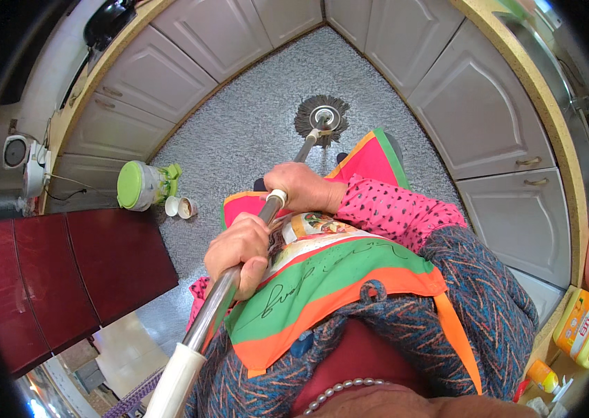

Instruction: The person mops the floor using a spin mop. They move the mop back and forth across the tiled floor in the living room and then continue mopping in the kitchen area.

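A mop with a shiny metal pole [305,150] slants across my front, from a white handle grip [175,384] at the lower left to the floor ahead. My left hand [239,256] is wrapped around the upper pole. Lower down, my right hand [299,185] grips it by a white collar [277,197]. The round grey strand mop head [305,116] rests spread out on the speckled grey floor [252,115], just beyond my feet. A colourful apron [336,266] and pink dotted sleeves [399,206] cover my front and forearms.
Pale cabinets [482,109] line both sides and meet at the far corner. On the left stand a green-lidded bin [131,185], two small white cups [185,208] on the floor, and a dark red table-like surface [116,261]. A yellow jug [581,329] stands at lower right.
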`<state>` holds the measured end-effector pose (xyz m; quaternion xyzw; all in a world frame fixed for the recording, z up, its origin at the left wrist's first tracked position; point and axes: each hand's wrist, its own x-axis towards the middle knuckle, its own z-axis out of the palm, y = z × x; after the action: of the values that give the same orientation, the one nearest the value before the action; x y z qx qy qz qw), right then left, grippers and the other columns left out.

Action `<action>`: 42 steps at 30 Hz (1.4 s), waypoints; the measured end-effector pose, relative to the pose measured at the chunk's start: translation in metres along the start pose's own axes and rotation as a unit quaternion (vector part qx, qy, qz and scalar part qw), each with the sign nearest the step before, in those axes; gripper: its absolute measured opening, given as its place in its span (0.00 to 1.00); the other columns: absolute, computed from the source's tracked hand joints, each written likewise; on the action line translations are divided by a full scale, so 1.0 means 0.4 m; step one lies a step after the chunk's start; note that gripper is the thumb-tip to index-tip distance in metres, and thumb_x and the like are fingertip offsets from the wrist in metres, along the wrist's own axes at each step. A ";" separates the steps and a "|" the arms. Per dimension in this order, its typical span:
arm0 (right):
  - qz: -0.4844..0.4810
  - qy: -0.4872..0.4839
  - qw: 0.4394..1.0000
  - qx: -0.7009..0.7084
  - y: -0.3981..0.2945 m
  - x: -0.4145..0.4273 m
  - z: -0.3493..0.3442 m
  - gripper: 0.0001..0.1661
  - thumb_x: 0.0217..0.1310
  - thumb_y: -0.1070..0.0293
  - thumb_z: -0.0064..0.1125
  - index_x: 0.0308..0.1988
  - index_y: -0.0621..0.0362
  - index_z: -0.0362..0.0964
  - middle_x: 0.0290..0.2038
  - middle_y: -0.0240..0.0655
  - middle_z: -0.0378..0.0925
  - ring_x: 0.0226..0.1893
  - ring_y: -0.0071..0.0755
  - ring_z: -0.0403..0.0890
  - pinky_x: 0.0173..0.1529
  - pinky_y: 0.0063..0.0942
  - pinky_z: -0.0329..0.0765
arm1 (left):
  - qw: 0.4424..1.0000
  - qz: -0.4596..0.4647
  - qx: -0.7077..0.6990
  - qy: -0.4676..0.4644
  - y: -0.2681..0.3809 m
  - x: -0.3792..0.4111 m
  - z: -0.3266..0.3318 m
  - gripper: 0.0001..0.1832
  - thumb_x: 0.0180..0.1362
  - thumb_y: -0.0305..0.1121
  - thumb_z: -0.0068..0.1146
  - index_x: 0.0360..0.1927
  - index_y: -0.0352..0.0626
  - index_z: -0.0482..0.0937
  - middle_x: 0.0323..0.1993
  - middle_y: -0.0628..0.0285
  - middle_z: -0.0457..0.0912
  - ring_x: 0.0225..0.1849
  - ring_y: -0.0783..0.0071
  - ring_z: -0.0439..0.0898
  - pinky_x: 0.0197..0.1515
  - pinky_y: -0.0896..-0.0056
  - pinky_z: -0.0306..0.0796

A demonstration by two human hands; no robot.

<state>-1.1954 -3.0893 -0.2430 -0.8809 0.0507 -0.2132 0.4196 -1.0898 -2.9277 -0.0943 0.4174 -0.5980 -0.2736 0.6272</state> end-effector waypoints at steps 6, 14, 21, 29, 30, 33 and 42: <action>0.002 0.067 0.997 -0.039 0.125 0.015 -0.034 0.12 0.52 0.61 0.67 0.27 0.53 0.72 0.26 0.44 0.76 0.32 0.59 0.80 0.36 0.53 0.73 | 0.998 -0.040 0.035 -0.038 -0.103 0.035 0.016 0.09 0.59 0.21 0.57 0.25 0.40 0.71 0.24 0.61 0.76 0.28 0.63 0.76 0.51 0.53 0.73; 0.112 -0.056 0.973 -0.194 0.391 0.005 -0.138 0.10 0.49 0.63 0.68 0.33 0.52 0.79 0.33 0.42 0.82 0.39 0.54 0.84 0.43 0.51 0.78 | 0.992 -0.088 0.061 -0.061 -0.397 0.037 0.095 0.08 0.56 0.20 0.64 0.29 0.40 0.74 0.33 0.60 0.79 0.50 0.59 0.80 0.67 0.48 0.67; 0.099 -0.015 0.980 -0.170 0.333 -0.060 -0.122 0.11 0.53 0.61 0.67 0.31 0.51 0.73 0.32 0.37 0.79 0.41 0.52 0.80 0.43 0.49 0.73 | 0.986 -0.088 0.076 -0.121 -0.292 0.049 0.077 0.17 0.58 0.36 0.71 0.27 0.45 0.71 0.31 0.64 0.77 0.46 0.61 0.81 0.67 0.46 0.66; 0.040 -0.045 0.998 0.011 0.012 -0.077 -0.127 0.15 0.51 0.66 0.72 0.35 0.54 0.72 0.35 0.38 0.77 0.41 0.51 0.78 0.48 0.45 0.72 | 0.990 -0.045 0.022 -0.134 -0.021 0.050 0.012 0.26 0.61 0.51 0.70 0.19 0.48 0.70 0.21 0.67 0.76 0.30 0.65 0.80 0.50 0.52 0.74; 0.030 -0.048 0.998 0.033 -0.012 -0.073 -0.126 0.15 0.50 0.67 0.72 0.35 0.54 0.72 0.35 0.38 0.77 0.42 0.50 0.78 0.49 0.45 0.72 | 0.994 -0.026 -0.003 -0.106 -0.002 0.047 0.009 0.26 0.62 0.52 0.69 0.19 0.48 0.70 0.19 0.67 0.75 0.26 0.66 0.79 0.45 0.54 0.75; 0.013 -0.064 0.996 0.064 -0.040 -0.078 -0.116 0.15 0.49 0.71 0.72 0.35 0.54 0.72 0.33 0.36 0.77 0.40 0.49 0.80 0.47 0.44 0.75 | 0.983 -0.009 -0.087 -0.163 0.042 0.076 -0.030 0.27 0.57 0.51 0.74 0.19 0.47 0.69 0.20 0.65 0.74 0.25 0.62 0.78 0.41 0.56 0.76; 0.021 -0.079 0.993 0.087 -0.132 -0.036 -0.171 0.14 0.52 0.65 0.71 0.33 0.53 0.70 0.30 0.39 0.77 0.35 0.53 0.81 0.40 0.46 0.77 | 0.976 -0.002 -0.160 -0.150 0.113 0.150 -0.055 0.27 0.60 0.59 0.69 0.20 0.50 0.73 0.18 0.71 0.78 0.21 0.72 0.77 0.35 0.66 0.76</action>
<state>-1.2418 -3.1008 -0.1695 -0.8537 0.0171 -0.1378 0.5019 -1.0674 -2.9513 -0.0231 0.2670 -0.6329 -0.4269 0.5882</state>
